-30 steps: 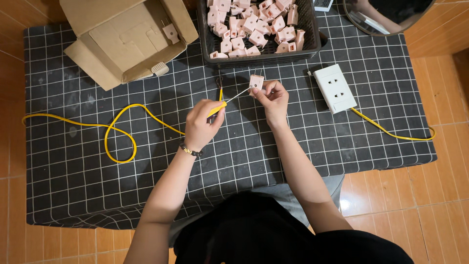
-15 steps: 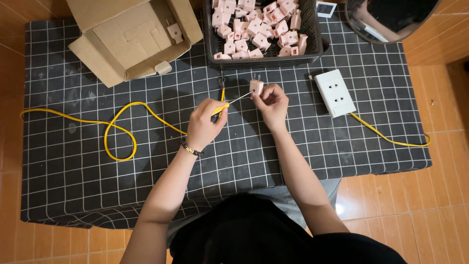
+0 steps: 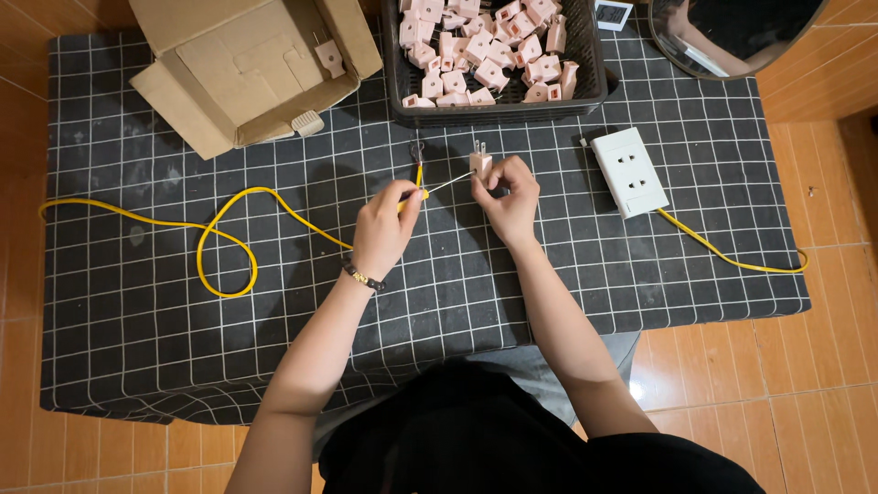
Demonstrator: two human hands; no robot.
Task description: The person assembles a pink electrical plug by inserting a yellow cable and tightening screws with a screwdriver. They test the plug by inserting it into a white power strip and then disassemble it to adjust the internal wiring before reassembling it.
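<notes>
Small pink plastic two-pin plug (image 3: 479,162) sits above the grid-patterned black tablecloth (image 3: 137,302), pinched in the closed right hand (image 3: 508,197). Left hand (image 3: 386,227) grips a thin yellow-handled tool (image 3: 428,189), apparently a screwdriver, tip at the plug. Black basket of pink plugs (image 3: 596,82) stands just beyond; white socket block (image 3: 628,171) lies right.

Tablecloth (image 3: 512,274): black with a white grid. Cable (image 3: 219,229): yellow. Screwdriver (image 3: 419,181): yellow handle. Plug adapters (image 3: 485,46): pale pink, in a black slotted basket (image 3: 594,87). Held adapter (image 3: 479,162): pale pink. Socket block (image 3: 628,171): white. Cardboard box (image 3: 247,69): plain brown. Floor tiles (image 3: 823,384): orange-brown.
</notes>
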